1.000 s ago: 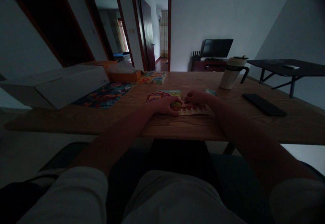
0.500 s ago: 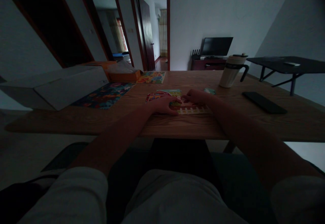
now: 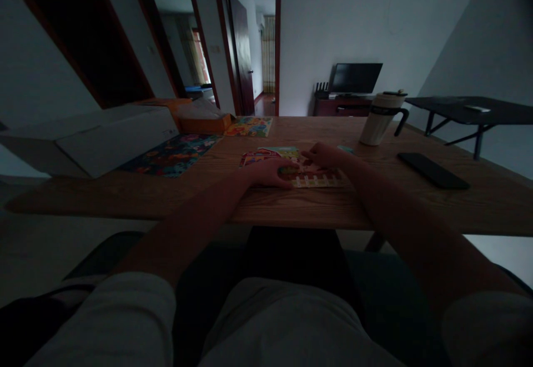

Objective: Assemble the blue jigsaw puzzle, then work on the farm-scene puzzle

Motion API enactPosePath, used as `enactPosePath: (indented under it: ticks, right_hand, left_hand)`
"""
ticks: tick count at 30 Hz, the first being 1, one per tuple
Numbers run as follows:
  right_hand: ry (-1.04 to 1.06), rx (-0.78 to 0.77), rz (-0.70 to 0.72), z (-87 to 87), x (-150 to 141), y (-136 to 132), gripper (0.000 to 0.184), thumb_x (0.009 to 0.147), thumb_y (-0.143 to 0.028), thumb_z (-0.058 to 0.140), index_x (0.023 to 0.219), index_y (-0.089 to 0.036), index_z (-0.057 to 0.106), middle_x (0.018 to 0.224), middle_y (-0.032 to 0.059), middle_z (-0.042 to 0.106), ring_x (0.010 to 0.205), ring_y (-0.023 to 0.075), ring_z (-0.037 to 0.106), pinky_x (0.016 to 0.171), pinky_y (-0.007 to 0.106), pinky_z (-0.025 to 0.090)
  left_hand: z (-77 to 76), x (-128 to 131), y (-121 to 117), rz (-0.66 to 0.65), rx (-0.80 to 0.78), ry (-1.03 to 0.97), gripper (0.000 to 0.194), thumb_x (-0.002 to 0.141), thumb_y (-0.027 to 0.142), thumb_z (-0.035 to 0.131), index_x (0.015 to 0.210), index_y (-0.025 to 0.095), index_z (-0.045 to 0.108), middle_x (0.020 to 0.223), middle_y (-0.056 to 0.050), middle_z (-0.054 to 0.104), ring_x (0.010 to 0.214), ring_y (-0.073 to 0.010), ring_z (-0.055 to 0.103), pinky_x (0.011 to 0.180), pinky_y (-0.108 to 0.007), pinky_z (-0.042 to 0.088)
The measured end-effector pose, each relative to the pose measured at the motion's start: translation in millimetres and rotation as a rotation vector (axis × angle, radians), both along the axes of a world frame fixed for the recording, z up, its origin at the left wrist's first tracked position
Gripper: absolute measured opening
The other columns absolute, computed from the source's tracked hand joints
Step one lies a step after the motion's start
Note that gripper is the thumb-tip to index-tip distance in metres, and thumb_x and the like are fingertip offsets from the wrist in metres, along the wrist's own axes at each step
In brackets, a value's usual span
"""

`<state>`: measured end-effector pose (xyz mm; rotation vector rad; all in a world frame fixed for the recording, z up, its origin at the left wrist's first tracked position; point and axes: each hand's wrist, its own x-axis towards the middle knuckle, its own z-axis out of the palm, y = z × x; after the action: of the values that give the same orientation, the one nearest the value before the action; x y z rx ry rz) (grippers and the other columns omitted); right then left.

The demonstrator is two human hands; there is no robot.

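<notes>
1. Right at the fingertips: the left hand (image 3: 268, 172) lay over the left part of the fence-printed picture (image 3: 318, 181), thumb spread from the fingers. The right hand (image 3: 327, 155) arched over its far side, fingers bent; I couldn't tell whether they pinched anything.
2. There was the change! The right hand had shifted slightly away from the body and higher, while the left had barely stirred; more print showed under the right palm. To my eye, the left was steadying the picture and the right adjusting it.
3. Just beyond the left fingers sat a red house print (image 3: 255, 156); a teal piece (image 3: 346, 149) peeked past the right wrist.
4. Edges, then: a strip of wood separated the picture from the near rim of the table (image 3: 266, 214). Rightward, wood stretched to the black slab (image 3: 433, 170), with the mug (image 3: 378, 125) farther back. Leftward, a dark printed sheet (image 3: 177, 153) and white box (image 3: 119, 139) bounded the room.
</notes>
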<state>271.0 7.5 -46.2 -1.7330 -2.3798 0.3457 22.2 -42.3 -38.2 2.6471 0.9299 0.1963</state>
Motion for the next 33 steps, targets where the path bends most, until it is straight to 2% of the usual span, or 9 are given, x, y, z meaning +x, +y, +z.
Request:
enactPosePath:
  ticks: [3, 7, 13, 16, 21, 25, 29, 33]
  right_hand:
    - [0.032, -0.012, 0.007, -1.5, 3.0, 2.9, 0.055, 0.103, -0.053, 0.044, 0.09, -0.015, 0.081, 0.071, 0.0094, 0.072, 0.056, 0.0161, 0.059, 0.055, 0.029, 0.04]
    - [0.076, -0.007, 0.027, 0.2, 5.6, 3.4, 0.055, 0.102, -0.056, 0.045, 0.093, -0.016, 0.082, 0.071, 0.0082, 0.072, 0.056, 0.0156, 0.059, 0.055, 0.028, 0.04]
    - [0.05, 0.039, -0.006, 15.1, 0.0, -10.9, 0.056, 0.102, -0.054, 0.046, 0.09, -0.014, 0.082, 0.062, 0.0082, 0.068, 0.052, 0.0153, 0.054, 0.056, 0.031, 0.039]
    - [0.076, 0.049, 0.006, 21.7, -0.8, -16.8, 0.054, 0.102, -0.053, 0.047, 0.092, -0.014, 0.082, 0.066, 0.0086, 0.07, 0.053, 0.0152, 0.055, 0.058, 0.031, 0.04]
    - [0.151, 0.057, -0.043, 24.0, 7.3, -14.8, 0.057, 0.101, -0.057, 0.046, 0.094, -0.013, 0.082, 0.067, 0.0095, 0.071, 0.053, 0.0155, 0.056, 0.056, 0.03, 0.041]
    - [0.198, 0.087, -0.075, 24.4, 14.0, -9.9, 0.057, 0.102, -0.054, 0.046, 0.093, -0.011, 0.082, 0.074, 0.0118, 0.074, 0.056, 0.0161, 0.057, 0.055, 0.03, 0.041]
    - [0.228, 0.17, -0.131, 26.5, 21.9, -6.3, 0.058, 0.102, -0.055, 0.045, 0.093, -0.011, 0.081, 0.073, 0.0133, 0.074, 0.057, 0.0169, 0.058, 0.056, 0.031, 0.042]
    - [0.327, 0.251, -0.211, 26.1, 26.2, -4.4, 0.057, 0.101, -0.056, 0.047, 0.093, -0.01, 0.08, 0.074, 0.0129, 0.073, 0.059, 0.017, 0.06, 0.057, 0.031, 0.041]
  left_hand:
    - [-1.9, -0.4, 1.0, 0.066, -0.018, 0.002, 0.083, 0.074, 0.057, 0.074, 0.149, 0.029, 0.051, 0.15, -0.007, 0.055, 0.134, -0.0312, 0.054, 0.115, -0.043, 0.038]
    - [-6.5, 2.3, 5.8, 0.106, -0.029, -0.058, 0.079, 0.075, 0.057, 0.072, 0.146, 0.028, 0.053, 0.147, -0.006, 0.058, 0.132, -0.029, 0.056, 0.113, -0.04, 0.04]
    - [-4.5, 8.6, 8.3, 0.21, -0.11, -0.144, 0.087, 0.074, 0.057, 0.074, 0.151, 0.028, 0.045, 0.134, -0.009, 0.065, 0.118, -0.0285, 0.063, 0.103, -0.043, 0.049]
    - [-1.4, 10.0, 6.6, 0.196, -0.129, -0.131, 0.088, 0.074, 0.054, 0.075, 0.151, 0.026, 0.045, 0.131, -0.009, 0.066, 0.117, -0.0287, 0.064, 0.103, -0.043, 0.049]
    - [-1.7, 10.5, 4.4, 0.146, -0.109, -0.139, 0.076, 0.075, 0.051, 0.075, 0.144, 0.027, 0.055, 0.135, -0.007, 0.065, 0.122, -0.0269, 0.062, 0.105, -0.039, 0.047]
    - [-4.5, 10.5, 3.5, 0.132, -0.141, -0.173, 0.076, 0.075, 0.051, 0.076, 0.143, 0.025, 0.056, 0.127, -0.007, 0.069, 0.114, -0.0251, 0.065, 0.1, -0.037, 0.051]
    - [-5.8, 10.6, 1.5, 0.098, -0.12, -0.18, 0.075, 0.076, 0.052, 0.075, 0.143, 0.025, 0.056, 0.128, -0.007, 0.07, 0.114, -0.0249, 0.066, 0.101, -0.038, 0.05]
    - [-4.5, 10.8, -2.3, 0.123, -0.091, -0.171, 0.072, 0.077, 0.056, 0.074, 0.14, 0.027, 0.058, 0.132, -0.007, 0.067, 0.119, -0.0261, 0.063, 0.105, -0.039, 0.048]
